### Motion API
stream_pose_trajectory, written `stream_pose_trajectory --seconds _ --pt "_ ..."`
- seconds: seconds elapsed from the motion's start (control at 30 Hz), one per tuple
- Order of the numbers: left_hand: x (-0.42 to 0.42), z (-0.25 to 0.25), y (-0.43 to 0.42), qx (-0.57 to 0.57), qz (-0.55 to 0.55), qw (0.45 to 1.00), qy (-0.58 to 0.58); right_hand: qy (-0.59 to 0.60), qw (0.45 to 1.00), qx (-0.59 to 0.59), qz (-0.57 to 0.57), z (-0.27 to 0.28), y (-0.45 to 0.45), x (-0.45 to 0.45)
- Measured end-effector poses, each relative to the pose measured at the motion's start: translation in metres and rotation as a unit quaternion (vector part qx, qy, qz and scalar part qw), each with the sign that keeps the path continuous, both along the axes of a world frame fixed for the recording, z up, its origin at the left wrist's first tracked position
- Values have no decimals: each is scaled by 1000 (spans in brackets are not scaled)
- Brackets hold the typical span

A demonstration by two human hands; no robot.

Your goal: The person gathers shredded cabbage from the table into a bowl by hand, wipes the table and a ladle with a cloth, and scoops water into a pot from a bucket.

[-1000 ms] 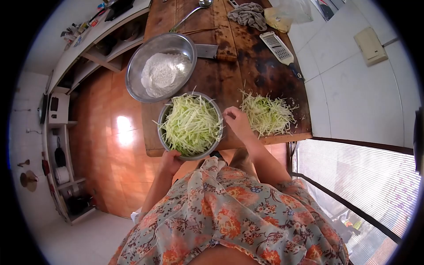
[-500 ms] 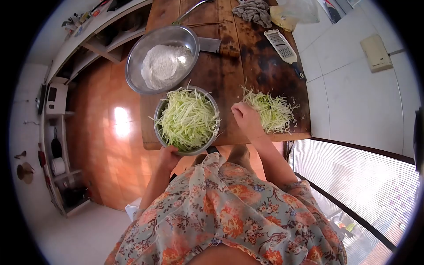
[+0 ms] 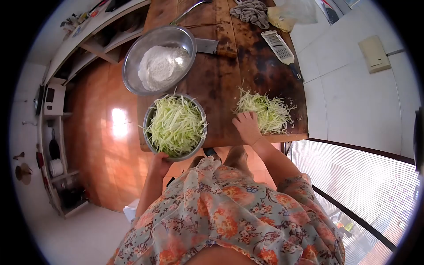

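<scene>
Two bare hands are in my head-camera view, well apart from each other at the near edge of a wooden bench (image 3: 216, 106). Reading from the left, I note a white shelf unit (image 3: 55, 145) against the wall, beyond an orange tiled floor (image 3: 99, 132). At the bench's left side I record a large metal mixing bowl (image 3: 131, 73), tilted in my view, with a mound of white, flour-like powder (image 3: 160, 68) inside. Just nearer to the person is a smaller metal bowl (image 3: 191, 154), heaped above its rim with pale green vegetable shreds (image 3: 174, 123). The left hand (image 3: 162, 162) is clamped on that bowl's near-left rim. The bowl projects past the bench's front edge; I cannot tell how much of its weight the bench bears.

Right of the large bowl lies a cleaver (image 3: 206, 46) with a wooden handle, its blade partly behind the bowl's rim. The right hand (image 3: 247, 126) is lowered, fingers bent, at the near-left border of a loose shred pile (image 3: 267, 114) lying directly on the bench; I cannot tell whether its fingers grip any strands. A crumpled grey cloth (image 3: 250, 14) lies at the far side. Farther right I find a flat grater (image 3: 277, 45) with a dark handle end, near the white tiled wall (image 3: 344, 97).
</scene>
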State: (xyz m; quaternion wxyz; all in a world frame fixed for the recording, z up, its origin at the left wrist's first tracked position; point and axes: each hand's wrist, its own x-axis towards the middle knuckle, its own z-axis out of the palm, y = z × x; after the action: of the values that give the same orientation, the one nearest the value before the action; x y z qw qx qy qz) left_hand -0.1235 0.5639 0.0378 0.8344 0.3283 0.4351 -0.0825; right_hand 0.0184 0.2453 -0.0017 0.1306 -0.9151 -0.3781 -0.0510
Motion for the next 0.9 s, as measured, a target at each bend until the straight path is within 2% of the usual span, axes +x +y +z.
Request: stream_pose_trajectory --seconds 0.07,0.13,0.2,0.27,0.3,0.37,0.4,0.47,0.63,0.7,0.73,0.8,0.83,0.9 --pt "-1 -8 6 -26 -1 1000 -8 -58 998 22 -25 21 -22 7" --pt "-2 -16 9 -51 -2 999 -16 -50 996 54 -58 22 -29 6" --pt "1 -8 9 -14 -30 998 -50 -45 991 87 -89 31 -38 1" --pt "6 0 7 -23 -25 998 -46 -78 959 179 -204 43 -58 -7" --pt "8 1 4 -27 -15 999 -37 -83 959 174 -209 45 -68 -14" --pt "7 0 4 -31 -26 998 -38 -104 880 193 -420 38 -91 -32" --pt "5 0 5 -28 -28 998 -39 -109 878 190 -425 26 -107 -41" --pt "4 2 6 -29 -43 998 -37 -94 822 157 -540 -6 -136 -52" --pt "3 7 9 -6 -83 996 -14 -101 834 44 -541 -29 -122 -48" --pt "4 7 11 -7 -82 997 -1 -101 878 153 -442 -24 -105 -44" --pt "5 6 11 -8 -72 997 13 -105 875 155 -446 -18 -101 -43" --pt "7 12 7 -11 -64 998 24 -43 907 253 -335 -3 -100 -42" --pt "8 14 5 -13 -50 998 37 -48 906 254 -336 1 -109 -39" --pt "7 11 9 -19 -59 998 27 -99 859 201 -460 3 -141 -32"
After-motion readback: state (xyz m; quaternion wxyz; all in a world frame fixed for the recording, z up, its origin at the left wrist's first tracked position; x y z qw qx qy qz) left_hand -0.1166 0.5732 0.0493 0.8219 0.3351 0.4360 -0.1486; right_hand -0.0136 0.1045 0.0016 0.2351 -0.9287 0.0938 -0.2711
